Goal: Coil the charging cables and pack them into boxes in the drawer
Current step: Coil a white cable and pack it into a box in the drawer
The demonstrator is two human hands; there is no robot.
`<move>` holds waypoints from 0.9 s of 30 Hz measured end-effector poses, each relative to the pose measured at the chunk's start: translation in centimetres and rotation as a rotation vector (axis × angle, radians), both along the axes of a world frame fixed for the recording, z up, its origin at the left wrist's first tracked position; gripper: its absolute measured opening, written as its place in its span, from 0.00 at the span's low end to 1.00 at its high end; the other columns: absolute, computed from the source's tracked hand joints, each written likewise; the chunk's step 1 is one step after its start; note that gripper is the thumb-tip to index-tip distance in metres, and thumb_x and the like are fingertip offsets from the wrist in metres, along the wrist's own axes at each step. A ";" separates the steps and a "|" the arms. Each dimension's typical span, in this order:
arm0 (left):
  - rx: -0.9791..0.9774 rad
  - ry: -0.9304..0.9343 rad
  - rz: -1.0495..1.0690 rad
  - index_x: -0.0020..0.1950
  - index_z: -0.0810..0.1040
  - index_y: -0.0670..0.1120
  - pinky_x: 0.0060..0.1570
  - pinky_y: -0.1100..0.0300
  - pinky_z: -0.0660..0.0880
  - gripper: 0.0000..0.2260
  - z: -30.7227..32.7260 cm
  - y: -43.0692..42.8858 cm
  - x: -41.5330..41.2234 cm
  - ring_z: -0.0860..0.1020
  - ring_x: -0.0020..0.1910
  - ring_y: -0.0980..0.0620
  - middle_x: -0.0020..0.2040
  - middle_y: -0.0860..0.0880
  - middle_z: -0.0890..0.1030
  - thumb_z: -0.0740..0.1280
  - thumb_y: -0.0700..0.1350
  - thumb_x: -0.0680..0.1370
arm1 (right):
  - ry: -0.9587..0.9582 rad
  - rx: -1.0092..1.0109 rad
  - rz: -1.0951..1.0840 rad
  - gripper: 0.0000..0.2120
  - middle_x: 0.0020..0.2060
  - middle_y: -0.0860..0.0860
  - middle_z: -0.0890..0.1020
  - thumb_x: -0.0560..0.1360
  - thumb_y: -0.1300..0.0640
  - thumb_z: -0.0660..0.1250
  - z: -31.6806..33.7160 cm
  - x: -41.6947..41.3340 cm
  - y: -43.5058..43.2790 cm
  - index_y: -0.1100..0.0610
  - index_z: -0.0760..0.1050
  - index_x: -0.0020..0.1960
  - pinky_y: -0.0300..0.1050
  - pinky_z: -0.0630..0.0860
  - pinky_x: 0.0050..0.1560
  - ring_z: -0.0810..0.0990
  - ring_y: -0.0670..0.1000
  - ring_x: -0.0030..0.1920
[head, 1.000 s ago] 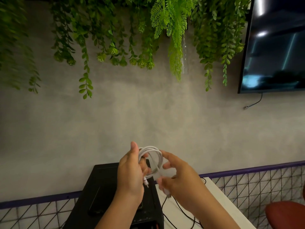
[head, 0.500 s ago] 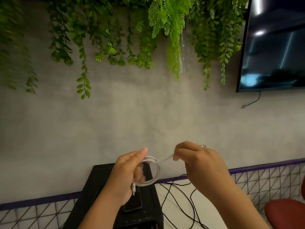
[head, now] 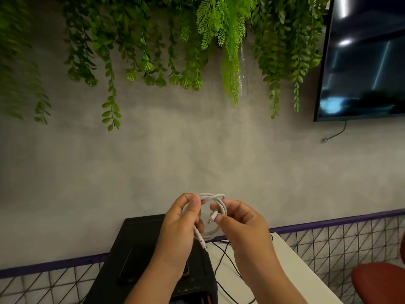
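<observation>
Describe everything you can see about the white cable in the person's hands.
The white cable is thin, smooth and plastic-looking, wound into a few round loops that stand roughly upright in the air above a black case. The left hand grips the coil's left side, with one plug end dangling below it. The right hand pinches the other plug end inside the loop.

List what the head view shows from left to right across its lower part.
In order: black cabinet → left hand → coiled white cable → right hand → white table → red chair seat.
</observation>
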State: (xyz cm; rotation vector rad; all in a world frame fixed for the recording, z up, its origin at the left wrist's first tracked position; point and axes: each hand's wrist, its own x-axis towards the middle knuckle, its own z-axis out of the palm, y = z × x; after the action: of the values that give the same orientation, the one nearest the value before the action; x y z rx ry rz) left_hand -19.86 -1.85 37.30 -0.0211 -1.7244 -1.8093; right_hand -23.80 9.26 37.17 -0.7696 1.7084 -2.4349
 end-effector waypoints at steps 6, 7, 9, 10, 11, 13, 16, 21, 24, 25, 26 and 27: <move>-0.185 0.027 0.170 0.38 0.76 0.52 0.32 0.66 0.71 0.15 -0.7 0.2 -0.4 0.70 0.30 0.58 0.28 0.55 0.72 0.56 0.60 0.70 | -0.332 -0.225 0.276 0.15 0.28 0.55 0.77 0.72 0.74 0.54 0.4 0.2 -0.2 0.61 0.71 0.52 0.46 0.73 0.38 0.77 0.50 0.29; -0.208 0.047 0.196 0.38 0.76 0.51 0.29 0.69 0.68 0.15 -0.6 0.2 -0.4 0.69 0.28 0.60 0.26 0.56 0.71 0.56 0.59 0.70 | -0.370 -0.265 0.322 0.16 0.29 0.55 0.76 0.71 0.72 0.53 0.3 0.1 -0.1 0.61 0.71 0.53 0.47 0.72 0.40 0.76 0.51 0.31; -0.278 0.080 0.246 0.38 0.75 0.48 0.26 0.71 0.66 0.16 -0.5 0.2 -0.3 0.68 0.26 0.61 0.25 0.56 0.70 0.56 0.58 0.71 | -0.422 -0.321 0.419 0.13 0.28 0.55 0.73 0.68 0.65 0.56 0.3 0.1 0.3 0.60 0.75 0.48 0.48 0.71 0.41 0.73 0.52 0.33; -0.316 0.090 0.267 0.38 0.74 0.47 0.25 0.71 0.66 0.16 -0.5 0.2 -0.3 0.68 0.26 0.61 0.25 0.56 0.71 0.56 0.57 0.71 | -0.441 -0.341 0.454 0.11 0.27 0.54 0.72 0.68 0.61 0.58 0.3 0.2 0.5 0.60 0.77 0.44 0.48 0.71 0.41 0.72 0.52 0.33; -0.349 0.099 0.277 0.38 0.74 0.46 0.24 0.70 0.65 0.16 -0.6 0.2 -0.3 0.68 0.25 0.61 0.24 0.56 0.71 0.57 0.57 0.71 | -0.439 -0.329 0.454 0.08 0.26 0.53 0.71 0.68 0.59 0.60 0.3 0.3 0.5 0.59 0.78 0.40 0.48 0.71 0.41 0.71 0.51 0.32; -0.400 0.122 0.281 0.38 0.75 0.46 0.23 0.69 0.64 0.16 -0.8 0.3 -0.3 0.68 0.24 0.60 0.24 0.56 0.71 0.57 0.57 0.72 | -0.368 -0.204 0.356 0.03 0.25 0.51 0.70 0.68 0.60 0.67 -0.3 0.1 0.2 0.58 0.76 0.41 0.47 0.72 0.39 0.72 0.49 0.29; -0.428 0.147 0.310 0.39 0.76 0.45 0.24 0.70 0.65 0.15 -1.1 0.5 -0.3 0.70 0.25 0.60 0.26 0.57 0.73 0.57 0.55 0.73 | -0.177 0.076 0.074 0.06 0.29 0.51 0.76 0.73 0.65 0.65 -1.1 -0.3 -0.5 0.56 0.73 0.47 0.43 0.75 0.37 0.76 0.47 0.30; -0.419 0.176 0.375 0.35 0.72 0.47 0.24 0.72 0.65 0.13 -1.4 0.4 -0.3 0.72 0.26 0.61 0.27 0.59 0.74 0.58 0.52 0.76 | 0.262 0.676 -0.329 0.14 0.27 0.48 0.73 0.75 0.47 0.62 -0.9 0.8 0.3 0.51 0.68 0.34 0.33 0.64 0.26 0.69 0.44 0.27; -0.487 0.192 0.492 0.34 0.71 0.51 0.24 0.70 0.66 0.14 -1.8 0.2 -0.6 0.72 0.26 0.60 0.24 0.55 0.72 0.55 0.57 0.73 | 0.481 0.946 -0.405 0.24 0.23 0.51 0.67 0.79 0.43 0.53 -0.2 1.9 0.5 0.53 0.63 0.27 0.37 0.63 0.25 0.65 0.47 0.24; -0.506 0.189 0.547 0.34 0.71 0.51 0.24 0.69 0.67 0.15 -2.0 0.0 -0.7 0.71 0.26 0.60 0.23 0.54 0.69 0.54 0.58 0.74 | 0.530 0.972 -0.385 0.25 0.23 0.51 0.66 0.79 0.43 0.52 0.0 2.1 0.6 0.52 0.63 0.27 0.37 0.63 0.25 0.65 0.48 0.24; -0.508 0.185 0.592 0.34 0.71 0.51 0.25 0.69 0.68 0.15 -2.2 -0.2 -0.8 0.72 0.27 0.60 0.23 0.54 0.68 0.54 0.58 0.74 | 0.573 0.979 -0.351 0.24 0.23 0.51 0.66 0.79 0.43 0.52 0.1 2.2 0.7 0.50 0.62 0.27 0.37 0.64 0.26 0.65 0.48 0.24; -0.495 0.180 0.619 0.35 0.71 0.50 0.26 0.68 0.69 0.16 -2.3 -0.2 -0.8 0.72 0.28 0.60 0.23 0.54 0.67 0.54 0.58 0.74 | 0.606 0.986 -0.319 0.24 0.23 0.51 0.66 0.79 0.43 0.52 0.1 2.2 0.8 0.50 0.62 0.27 0.35 0.65 0.28 0.66 0.48 0.25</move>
State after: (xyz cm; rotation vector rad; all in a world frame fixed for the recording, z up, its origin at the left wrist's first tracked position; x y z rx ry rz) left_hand -20.64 -2.10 34.98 0.1267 -1.7535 -0.8938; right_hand -21.62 10.04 37.29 -1.1454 3.0028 -1.1334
